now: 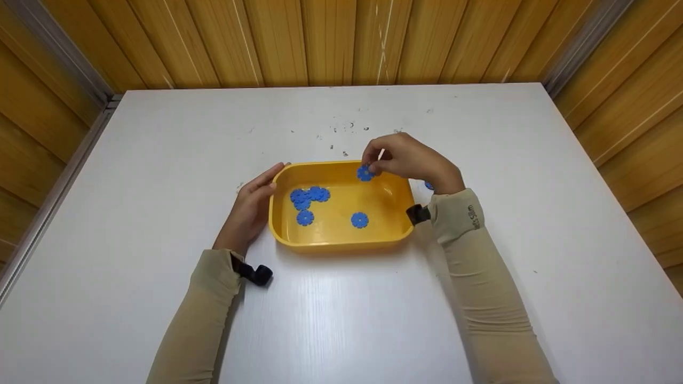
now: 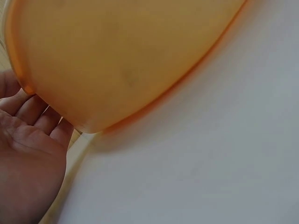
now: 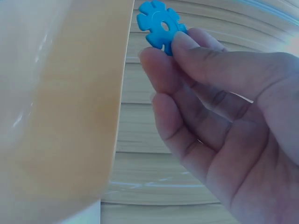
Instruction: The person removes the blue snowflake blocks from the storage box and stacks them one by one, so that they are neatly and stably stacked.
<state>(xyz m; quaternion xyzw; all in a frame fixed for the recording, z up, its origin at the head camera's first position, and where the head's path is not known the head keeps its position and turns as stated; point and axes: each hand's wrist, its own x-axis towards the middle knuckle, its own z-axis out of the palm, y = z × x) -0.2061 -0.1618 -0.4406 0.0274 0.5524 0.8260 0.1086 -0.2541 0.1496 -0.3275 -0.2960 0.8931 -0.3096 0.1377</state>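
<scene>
In the head view a shallow yellow plastic tub (image 1: 341,246) stands on a white table. My left hand (image 1: 253,205) holds its left end, thumb at the rim and fingers against the outer wall; the left wrist view shows this hand (image 2: 32,144) beside the tub's wall (image 2: 121,60). Over the tub's back right rim, my right hand (image 1: 408,157) pinches a blue notched disc (image 1: 365,173) between thumb and fingers. The right wrist view shows the disc (image 3: 156,21) at the fingertips, with a hole in its middle. Several similar discs (image 1: 305,217) lie clustered at the tub's left; a lone disc (image 1: 359,220) lies right of centre.
Another blue piece (image 1: 429,185) lies on the table right of the tub, partly hidden by the right wrist. Small dark marks (image 1: 345,153) dot the tabletop behind the tub. Yellow slatted panels (image 1: 328,42) stand behind the table and at both sides.
</scene>
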